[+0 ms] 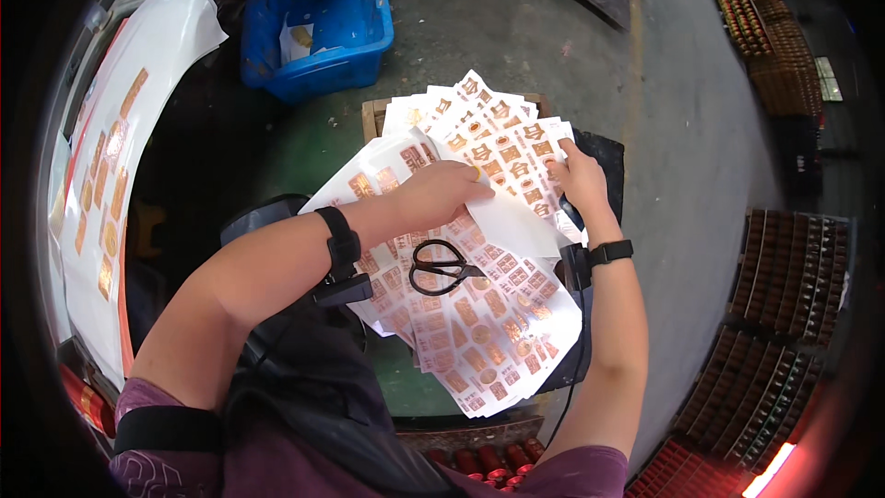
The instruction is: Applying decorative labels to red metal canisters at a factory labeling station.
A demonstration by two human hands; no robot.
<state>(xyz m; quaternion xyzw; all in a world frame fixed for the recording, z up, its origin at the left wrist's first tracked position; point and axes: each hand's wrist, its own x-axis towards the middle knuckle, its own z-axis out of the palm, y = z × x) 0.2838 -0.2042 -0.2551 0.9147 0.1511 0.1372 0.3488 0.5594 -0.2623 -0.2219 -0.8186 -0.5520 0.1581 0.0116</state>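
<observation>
A fanned stack of white sheets [505, 327] printed with gold and copper-coloured patterns lies in front of me. My left hand [441, 195] is closed on the edge of a printed sheet [514, 219], which shows part of its blank white side. At the right edge of the fan, my right hand [583, 177] pinches the side of the upper printed sheets [502, 143]. Black-handled scissors [440, 268] rest on the sheets nearer to me, touched by neither hand; their blades are partly hidden by paper.
A blue plastic bin [318, 69] with paper scraps stands on the floor ahead. At far left hangs a large white printed sheet [115, 157]. Racks of dark tubes [791, 277] line the right, and red cylinders [493, 461] lie near my lap. A wooden edge [373, 118] shows under the sheets.
</observation>
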